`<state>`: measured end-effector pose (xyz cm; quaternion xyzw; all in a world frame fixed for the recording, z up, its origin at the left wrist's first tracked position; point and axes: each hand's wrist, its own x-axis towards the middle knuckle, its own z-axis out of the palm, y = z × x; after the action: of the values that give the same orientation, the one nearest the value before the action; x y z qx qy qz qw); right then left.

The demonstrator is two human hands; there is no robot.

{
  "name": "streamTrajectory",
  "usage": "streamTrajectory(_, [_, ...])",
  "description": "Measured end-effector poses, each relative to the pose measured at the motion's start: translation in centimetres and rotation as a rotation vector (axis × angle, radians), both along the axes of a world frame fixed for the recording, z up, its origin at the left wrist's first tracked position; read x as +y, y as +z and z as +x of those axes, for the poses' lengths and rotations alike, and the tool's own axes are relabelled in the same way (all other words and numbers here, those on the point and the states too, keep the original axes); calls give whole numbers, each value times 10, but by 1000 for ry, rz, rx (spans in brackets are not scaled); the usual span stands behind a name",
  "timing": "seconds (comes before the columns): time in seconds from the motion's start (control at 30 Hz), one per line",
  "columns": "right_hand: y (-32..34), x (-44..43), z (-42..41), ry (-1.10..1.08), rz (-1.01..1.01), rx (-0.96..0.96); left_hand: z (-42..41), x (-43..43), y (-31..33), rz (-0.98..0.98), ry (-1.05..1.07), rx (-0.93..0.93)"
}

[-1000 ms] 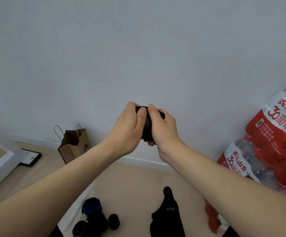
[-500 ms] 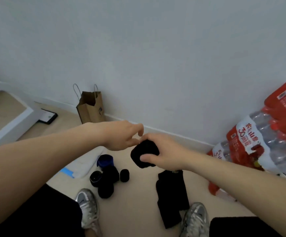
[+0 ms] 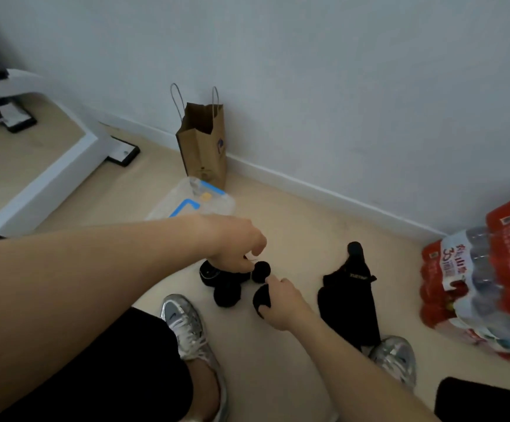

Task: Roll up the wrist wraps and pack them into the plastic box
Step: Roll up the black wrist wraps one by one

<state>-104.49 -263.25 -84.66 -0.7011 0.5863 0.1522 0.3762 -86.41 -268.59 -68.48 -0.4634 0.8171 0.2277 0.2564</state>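
My right hand (image 3: 281,303) is shut on a black rolled wrist wrap (image 3: 259,298), held low over the floor. My left hand (image 3: 235,248) hovers with curled fingers over a pile of black rolls (image 3: 226,295), its fingertips at a small roll (image 3: 262,271); whether it grips that roll is unclear. An unrolled black wrap (image 3: 348,303) lies flat on the floor to the right of my right hand. The clear plastic box (image 3: 214,205) with blue latches sits beyond my left forearm, partly hidden by it.
A brown paper bag (image 3: 205,144) stands against the wall behind the box. A pack of red-labelled water bottles (image 3: 479,284) lies at the right. A white furniture base (image 3: 49,169) runs along the left. My silver shoes (image 3: 186,327) flank the pile.
Both hands came down from in front of the wall to just above the floor. My left hand let go of the roll and moved over the pile; my right hand kept the roll.
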Motion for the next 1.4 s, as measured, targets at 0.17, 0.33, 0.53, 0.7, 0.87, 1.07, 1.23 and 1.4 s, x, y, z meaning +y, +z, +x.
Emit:
streamTrajectory(0.17, [-31, 6, -4, -244, -5, -247, 4, -18, -5, -95, -4, 73])
streamTrajectory(0.33, [-39, -9, -57, -312, -187, -126, -13, -29, -4, -107, -66, 15])
streamTrajectory(0.53, [-47, 7, -149, -600, -254, 242, -68, -39, 2, -135, -211, -36])
streamTrajectory(0.7, [-64, 28, -166, -500, 17, 245, -116, -43, 6, -135, -303, -40])
streamTrajectory(0.87, [-76, 32, -151, -543, -43, 110, -144, -43, 3, -129, -317, -34])
streamTrajectory(1.07, [-40, 3, -149, -629, -217, -141, -153, -54, 24, -102, -271, -84])
streamTrajectory(1.23, [35, -48, -139, -745, -460, -335, -151, -66, 65, -115, -156, -126])
streamTrajectory(1.4, [128, -85, -124, -727, -682, -564, -140, -79, 113, -183, 46, -106])
